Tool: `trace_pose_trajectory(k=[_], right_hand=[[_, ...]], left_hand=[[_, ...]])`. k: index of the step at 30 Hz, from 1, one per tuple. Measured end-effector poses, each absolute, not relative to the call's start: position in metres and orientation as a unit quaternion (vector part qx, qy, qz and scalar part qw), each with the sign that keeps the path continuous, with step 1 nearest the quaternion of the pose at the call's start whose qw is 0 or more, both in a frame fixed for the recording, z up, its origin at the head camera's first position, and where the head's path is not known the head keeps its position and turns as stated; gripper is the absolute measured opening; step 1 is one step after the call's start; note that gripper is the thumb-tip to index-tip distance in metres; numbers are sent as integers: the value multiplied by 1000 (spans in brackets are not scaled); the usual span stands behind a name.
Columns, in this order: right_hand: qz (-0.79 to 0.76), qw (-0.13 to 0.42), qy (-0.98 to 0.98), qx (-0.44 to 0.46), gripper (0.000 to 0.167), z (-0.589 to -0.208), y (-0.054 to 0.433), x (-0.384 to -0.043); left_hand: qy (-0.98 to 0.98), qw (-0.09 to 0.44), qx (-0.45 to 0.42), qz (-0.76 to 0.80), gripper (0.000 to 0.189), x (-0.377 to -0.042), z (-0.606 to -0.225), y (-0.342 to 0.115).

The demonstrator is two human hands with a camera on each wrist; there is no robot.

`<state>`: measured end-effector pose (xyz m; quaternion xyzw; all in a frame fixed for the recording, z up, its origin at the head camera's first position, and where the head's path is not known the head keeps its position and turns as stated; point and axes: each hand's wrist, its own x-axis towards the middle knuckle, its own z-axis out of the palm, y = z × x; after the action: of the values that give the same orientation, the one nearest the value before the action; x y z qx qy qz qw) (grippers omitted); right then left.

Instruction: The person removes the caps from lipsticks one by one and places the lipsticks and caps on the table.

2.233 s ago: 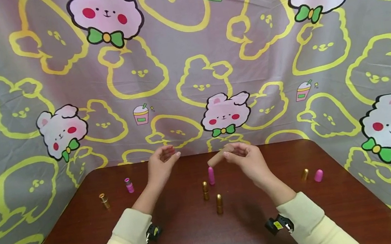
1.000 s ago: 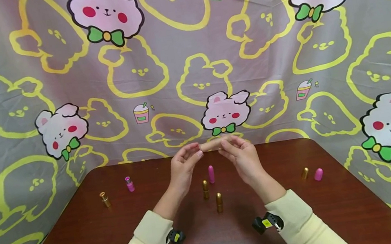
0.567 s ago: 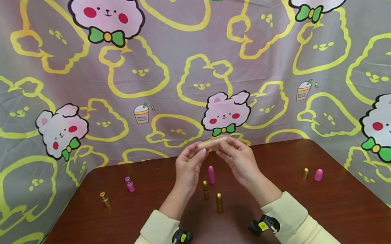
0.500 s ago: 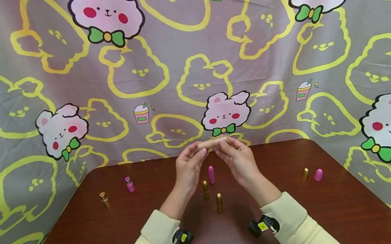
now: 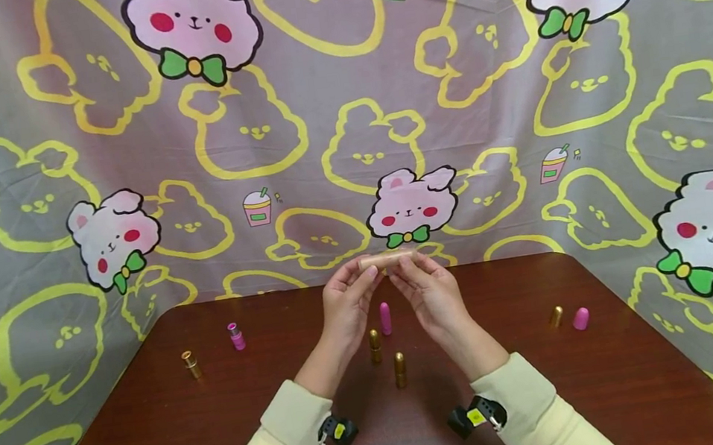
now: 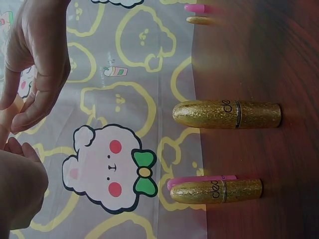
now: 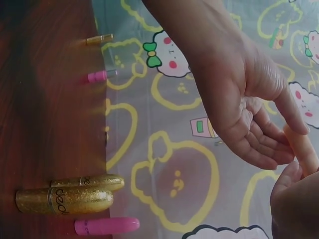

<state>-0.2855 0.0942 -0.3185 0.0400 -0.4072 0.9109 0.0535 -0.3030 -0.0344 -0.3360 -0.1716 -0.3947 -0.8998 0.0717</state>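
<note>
My left hand (image 5: 343,303) pinches the left end of a beige cylindrical tube (image 5: 375,260), and my right hand (image 5: 433,291) pinches its right end. The tube lies roughly level above the table's far edge. Fingers hide its ends, and its exact kind is unclear. Under the hands stand a capped pink lipstick (image 5: 386,319) and two capped gold lipsticks, one farther back (image 5: 375,346) and one nearer (image 5: 400,371). In the right wrist view, the tube (image 7: 302,148) runs between both hands. In the left wrist view, the gold lipsticks show glittery surfaces and dark lettering.
On the dark red-brown table (image 5: 155,437), an uncapped gold lipstick base (image 5: 192,364) and a pink one (image 5: 236,337) stand at left. A gold cap (image 5: 556,316) and a pink cap (image 5: 581,319) stand at right. A patterned cloth (image 5: 309,71) hangs behind and along both sides.
At first the right hand alone held the tube aslant, the left hand apart. The left hand has moved right and grasped the other end. The tube has risen slightly and become level.
</note>
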Motion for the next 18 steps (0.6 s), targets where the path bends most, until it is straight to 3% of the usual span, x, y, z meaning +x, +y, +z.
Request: trace_pose_trajectory(k=[18], right_hand=[[908, 63, -412, 40, 15, -319, 91, -285]], left_hand=[[-407, 95, -166, -893, 20, -303, -336, -34]])
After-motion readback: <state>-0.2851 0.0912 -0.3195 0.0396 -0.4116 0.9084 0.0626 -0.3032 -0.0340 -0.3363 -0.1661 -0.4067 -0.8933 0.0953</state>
